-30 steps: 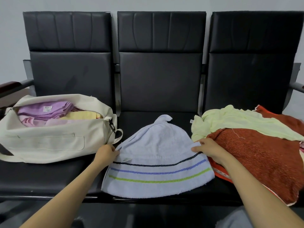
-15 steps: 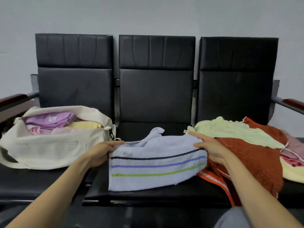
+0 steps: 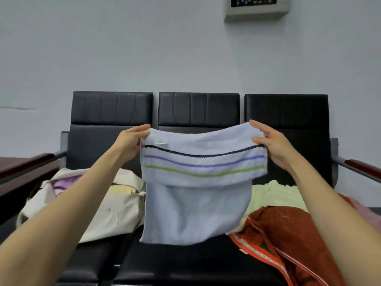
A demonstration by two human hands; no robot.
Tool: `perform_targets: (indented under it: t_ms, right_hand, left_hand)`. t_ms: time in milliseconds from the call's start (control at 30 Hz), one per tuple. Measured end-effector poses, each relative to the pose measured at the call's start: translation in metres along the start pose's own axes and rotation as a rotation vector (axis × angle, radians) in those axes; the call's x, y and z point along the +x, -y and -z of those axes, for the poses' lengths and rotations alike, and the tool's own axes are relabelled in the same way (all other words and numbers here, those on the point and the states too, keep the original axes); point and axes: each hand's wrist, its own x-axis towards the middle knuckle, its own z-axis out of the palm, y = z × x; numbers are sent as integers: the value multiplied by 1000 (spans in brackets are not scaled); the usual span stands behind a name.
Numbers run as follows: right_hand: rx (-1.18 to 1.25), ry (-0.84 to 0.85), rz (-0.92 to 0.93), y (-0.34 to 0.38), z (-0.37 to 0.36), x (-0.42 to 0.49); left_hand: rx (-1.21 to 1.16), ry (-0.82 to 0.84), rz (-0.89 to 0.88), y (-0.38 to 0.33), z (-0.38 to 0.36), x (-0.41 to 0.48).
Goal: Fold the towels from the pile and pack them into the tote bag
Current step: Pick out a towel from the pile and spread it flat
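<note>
While the striped towel [image 3: 198, 211] hangs over the middle seat [image 3: 175, 263], between tote bag [image 3: 119, 215] and pile [image 3: 274, 226], top corners pinched by left hand [image 3: 129, 143] and right hand [image 3: 270, 145], folding is judged begun; halving is called for next.

Both bare forearms reach forward and up from the near corners, left and right. The left grip [image 3: 132, 142] pinches the upper left corner of the towel [image 3: 198, 213] between thumb and fingers. The right grip [image 3: 272, 145] pinches the upper right corner in the same way. The two are at about equal height, well apart.
</note>
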Motion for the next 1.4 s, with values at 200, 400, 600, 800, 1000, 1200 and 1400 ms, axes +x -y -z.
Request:
perform_targets:
  t_ms: [200, 400, 600, 800, 1000, 1200, 1400]
  right_hand:
    - [-102, 3, 14, 16, 0, 19]
    - [-146, 4, 31, 6, -8, 39]
    - [95, -123, 92, -7, -14, 55]
    - [394, -194, -172, -15, -20, 61]
    - [508, -30, -480, -32, -11, 57]
    - [625, -147, -495, -38, -14, 53]
    - [508, -229, -496, -44, -14, 57]
  left_hand:
    - [119, -55, -81, -19, 7, 25]
    - [137, -46, -154, -10, 8, 45]
    - [130, 33, -187, -3, 13, 56]
    - [125, -112, -110, 8, 4, 58]
    - [360, -281, -6, 31, 5, 62]
    - [477, -247, 52, 34, 2, 61]
    - [363, -102, 71, 33, -4, 53]
